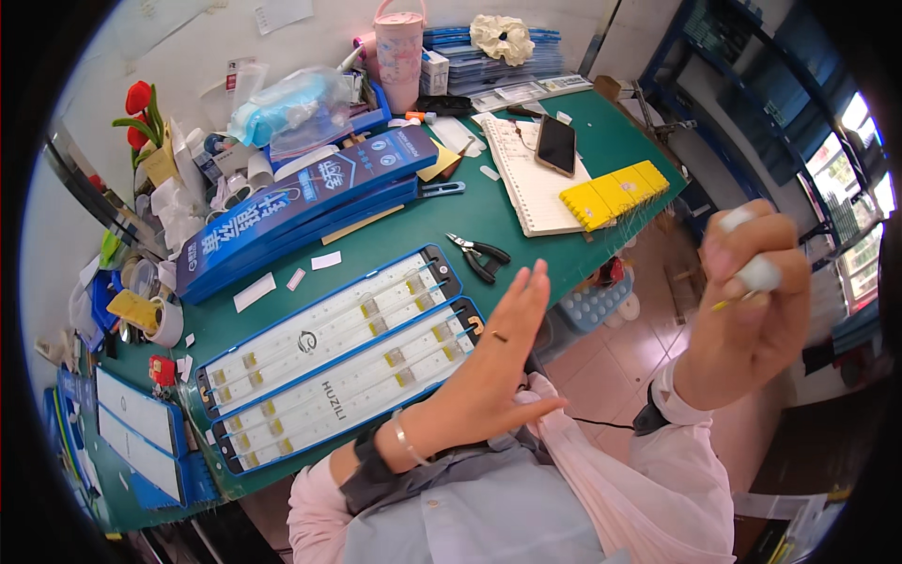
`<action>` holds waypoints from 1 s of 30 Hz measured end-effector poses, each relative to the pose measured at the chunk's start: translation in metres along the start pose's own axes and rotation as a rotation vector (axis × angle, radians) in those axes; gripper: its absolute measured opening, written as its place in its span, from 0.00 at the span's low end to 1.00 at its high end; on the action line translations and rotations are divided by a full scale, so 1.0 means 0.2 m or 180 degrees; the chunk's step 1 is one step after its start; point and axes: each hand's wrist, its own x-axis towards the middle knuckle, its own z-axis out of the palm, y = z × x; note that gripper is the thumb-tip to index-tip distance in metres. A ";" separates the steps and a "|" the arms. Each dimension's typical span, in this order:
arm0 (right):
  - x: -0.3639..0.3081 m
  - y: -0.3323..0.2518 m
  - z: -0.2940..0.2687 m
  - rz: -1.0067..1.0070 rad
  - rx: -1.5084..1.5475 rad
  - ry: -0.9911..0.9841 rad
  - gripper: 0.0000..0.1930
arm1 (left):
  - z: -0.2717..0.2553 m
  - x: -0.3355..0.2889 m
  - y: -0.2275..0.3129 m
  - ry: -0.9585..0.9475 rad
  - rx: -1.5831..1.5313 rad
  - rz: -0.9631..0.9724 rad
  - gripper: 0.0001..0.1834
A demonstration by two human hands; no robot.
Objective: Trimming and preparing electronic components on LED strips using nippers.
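Note:
My left hand [489,376] is stretched out flat above the near edge of the table, its fingers straight. It is just right of an open blue-framed case [324,352] with two white panels. Thin lines run along the panels, with small yellowish clear pieces on them. A small dark item lies across the hand's finger base; I cannot tell what it is. My right hand [752,310] is raised at the right, away from the table, its fingers curled in. White coverings [759,273] sit on its fingertips, and a tiny yellow sliver shows at them.
Black-handled pliers [481,258] lie on the green table beyond the case. A notebook [531,188], a phone [555,146] and a yellow board [615,195] trailing fine threads are farther right. Blue boxes [310,202] stand behind; another blue-framed case [141,428] lies at the left.

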 end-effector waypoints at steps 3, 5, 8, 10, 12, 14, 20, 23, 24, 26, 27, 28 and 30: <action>-0.06 -0.05 0.17 0.0505 0.1018 -0.0158 0.12 | 0.06 0.02 -0.06 -0.0097 -0.0031 0.0043 0.59; -0.11 -0.10 0.24 0.1036 0.1690 -0.0170 0.13 | 0.06 -0.03 -0.08 -0.0210 -0.0067 0.0021 0.52; -0.23 -0.10 0.27 0.1986 0.2136 -0.0443 0.14 | 0.00 -0.20 -0.13 -0.0213 0.0071 -0.0250 0.49; -0.27 -0.11 0.28 0.2351 0.2273 0.0046 0.17 | -0.07 -0.31 -0.14 -0.0076 -0.0098 -0.0296 0.43; -0.37 0.03 0.24 0.2289 0.2174 0.0200 0.16 | -0.20 -0.46 -0.07 0.0190 -0.0660 -0.0731 0.33; -0.39 0.08 0.28 0.2416 0.2009 0.0385 0.15 | -0.34 -0.64 0.03 0.0203 -0.1130 -0.1479 0.27; -0.49 0.41 0.31 0.2602 0.2868 -0.0874 0.16 | -0.50 -1.19 0.25 0.2102 -0.2343 -0.2816 0.09; -0.46 0.58 0.41 0.2871 0.3009 -0.1337 0.13 | -0.55 -1.33 0.20 0.2658 -0.2363 -0.2616 0.09; -0.43 0.62 0.43 0.2865 0.3008 -0.1516 0.13 | -0.57 -1.32 0.22 0.2812 -0.2370 -0.2638 0.09; -0.40 0.65 0.46 0.2965 0.2710 -0.1707 0.13 | -0.64 -1.29 0.26 0.2609 -0.1883 -0.3027 0.10; -0.38 0.68 0.49 0.2978 0.2774 -0.1874 0.13 | -0.65 -1.30 0.27 0.2568 -0.1832 -0.3053 0.10; -0.38 0.73 0.49 0.2795 0.2710 -0.1977 0.13 | -0.67 -1.28 0.29 0.2535 -0.1633 -0.3148 0.10; -0.36 0.76 0.52 0.2634 0.2636 -0.2233 0.14 | -0.72 -1.32 0.33 0.2292 -0.1431 -0.3395 0.09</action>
